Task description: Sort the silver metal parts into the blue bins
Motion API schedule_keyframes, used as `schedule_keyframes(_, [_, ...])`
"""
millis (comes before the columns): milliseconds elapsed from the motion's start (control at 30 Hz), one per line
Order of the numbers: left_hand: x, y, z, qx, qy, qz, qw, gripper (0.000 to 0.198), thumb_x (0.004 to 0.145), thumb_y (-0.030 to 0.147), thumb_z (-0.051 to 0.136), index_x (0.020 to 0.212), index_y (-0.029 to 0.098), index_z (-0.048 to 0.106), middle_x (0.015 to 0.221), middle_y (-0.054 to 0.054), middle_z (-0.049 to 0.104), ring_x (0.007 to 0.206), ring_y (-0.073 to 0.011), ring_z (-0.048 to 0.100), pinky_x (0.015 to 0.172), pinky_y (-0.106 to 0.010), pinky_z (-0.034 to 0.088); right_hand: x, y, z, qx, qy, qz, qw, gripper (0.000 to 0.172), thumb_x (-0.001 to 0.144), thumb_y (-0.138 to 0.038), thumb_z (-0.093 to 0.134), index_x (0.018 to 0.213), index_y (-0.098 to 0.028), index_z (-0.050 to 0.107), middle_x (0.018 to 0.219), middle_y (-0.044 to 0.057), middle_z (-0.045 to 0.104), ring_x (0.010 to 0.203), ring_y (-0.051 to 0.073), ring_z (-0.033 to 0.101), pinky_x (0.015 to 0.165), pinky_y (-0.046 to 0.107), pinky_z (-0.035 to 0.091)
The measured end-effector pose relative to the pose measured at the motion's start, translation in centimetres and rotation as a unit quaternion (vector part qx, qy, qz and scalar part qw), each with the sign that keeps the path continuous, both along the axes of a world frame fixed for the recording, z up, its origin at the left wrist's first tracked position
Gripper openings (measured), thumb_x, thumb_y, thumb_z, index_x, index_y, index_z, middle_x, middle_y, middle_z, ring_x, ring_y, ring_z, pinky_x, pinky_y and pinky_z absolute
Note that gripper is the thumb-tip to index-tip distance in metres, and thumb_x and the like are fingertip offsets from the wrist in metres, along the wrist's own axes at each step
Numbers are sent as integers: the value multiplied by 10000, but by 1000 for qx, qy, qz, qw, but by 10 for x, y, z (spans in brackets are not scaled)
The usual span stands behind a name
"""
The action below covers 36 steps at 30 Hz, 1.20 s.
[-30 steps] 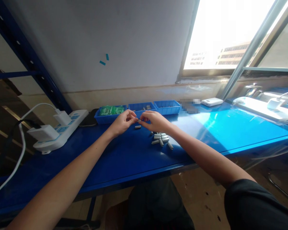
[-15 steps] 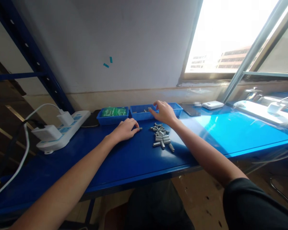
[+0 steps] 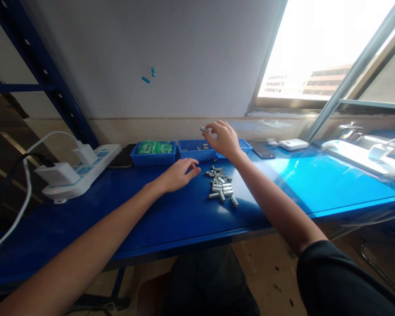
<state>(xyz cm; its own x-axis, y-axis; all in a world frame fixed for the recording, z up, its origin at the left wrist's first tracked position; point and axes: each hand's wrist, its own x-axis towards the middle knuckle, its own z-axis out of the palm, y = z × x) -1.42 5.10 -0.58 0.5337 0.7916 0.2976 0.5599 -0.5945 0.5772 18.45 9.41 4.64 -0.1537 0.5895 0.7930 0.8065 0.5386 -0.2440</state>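
Moved: your right hand [image 3: 224, 141] has lifted from the middle tray [image 3: 193, 154], fingers now pinched on a small metal piece [image 3: 204, 129].
Left hand [image 3: 178, 174]: flat on worktop [image 3: 171, 215], fingers loosely apart, empty.
Metal pile [image 3: 221, 185]: beside your left hand, unchanged.

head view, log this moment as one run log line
right hand: pinches small metal part above middle blue tray | left hand: open on blue table | pile of metal parts: beside it

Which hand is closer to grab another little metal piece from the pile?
Probably the left hand: it rests open on the table beside the pile of metal pieces. The right hand is raised, its fingers already pinching one piece.
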Motion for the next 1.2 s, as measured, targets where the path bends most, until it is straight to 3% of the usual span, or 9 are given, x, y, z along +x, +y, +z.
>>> schedule_keyframes(133, [16, -22, -4, 43, 123, -62, 989, 614, 923, 562, 394, 1397, 173, 407, 1425, -151, 461, 1317, -308, 392, 1071, -495, 319, 18, 17, -3, -103, 93, 0, 990, 327, 846, -415, 559, 985, -142, 674, 760, 38, 660, 721, 164, 589, 706, 282, 448])
schedule_keyframes(233, [24, -30, -6, 51, 137, -82, 986, 611, 943, 528, 388, 1448, 192, 320, 1475, -135, 409, 1356, -290, 352, 1095, -490, 295, 36, 7, -18, -91, 85, 40, 991, 309, 873, -413, 516, 912, -155, 682, 750, 29, 670, 712, 152, 598, 700, 269, 453])
schedule_keyframes(500, [26, -7, -17, 98, 119, -5, 988, 330, 938, 288, 412, 1210, 190, 571, 1276, -107, 580, 1184, -258, 529, 1021, -408, 410, 50, 0, -67, -154, -177, 66, 970, 259, 872, -177, 467, 960, -158, 710, 959, 103, 668, 867, 200, 627, 807, 301, 464])
schedule_keyframes(700, [18, 1, -20, 116, 117, 56, 985, 234, 882, 307, 501, 1026, 189, 643, 1042, -80, 663, 1011, -265, 585, 881, -406, 460, 43, 2, -64, -226, -180, 18, 957, 161, 793, -221, 568, 823, -171, 718, 848, 80, 657, 778, 193, 616, 736, 285, 456])
schedule_keyframes(833, [14, 2, -20, 121, 125, 56, 983, 291, 880, 365, 511, 1093, 214, 639, 1072, -76, 657, 1025, -268, 575, 880, -407, 447, 38, -7, -66, -254, -171, 31, 952, 176, 718, -108, 549, 782, -179, 698, 768, 50, 651, 728, 175, 597, 690, 264, 441])
schedule_keyframes(933, [12, 1, -19, 122, 130, 42, 983, 286, 893, 344, 497, 1117, 234, 637, 1088, -66, 647, 1032, -255, 572, 885, -394, 444, 30, -16, -64, -211, -130, 61, 967, 173, 724, -94, 549, 790, -168, 691, 775, 50, 645, 694, 160, 584, 686, 265, 451])
schedule_keyframes(1067, [12, 0, -18, 121, 123, 25, 985, 187, 885, 279, 506, 987, 215, 649, 998, -57, 651, 970, -232, 587, 866, -371, 451, 29, -24, -38, -6, -63, 122, 991, 171, 843, -149, 509, 864, -187, 674, 870, 67, 642, 801, 170, 582, 763, 290, 468])
schedule_keyframes(1133, [13, -1, -18, 115, 110, 19, 987, 145, 874, 258, 519, 952, 207, 629, 944, -52, 651, 931, -225, 593, 841, -364, 460, 38, -21, -20, 101, -39, 100, 989, 205, 900, -191, 460, 915, -207, 664, 915, 76, 637, 877, 187, 566, 830, 331, 457])
schedule_keyframes(1200, [14, -2, -18, 108, 89, 17, 990, 134, 870, 263, 527, 964, 200, 599, 916, -51, 644, 901, -219, 597, 815, -358, 470, 50, -11, -9, 149, -17, 24, 988, 221, 925, -234, 439, 933, -209, 658, 915, 83, 630, 894, 207, 544, 846, 368, 441])
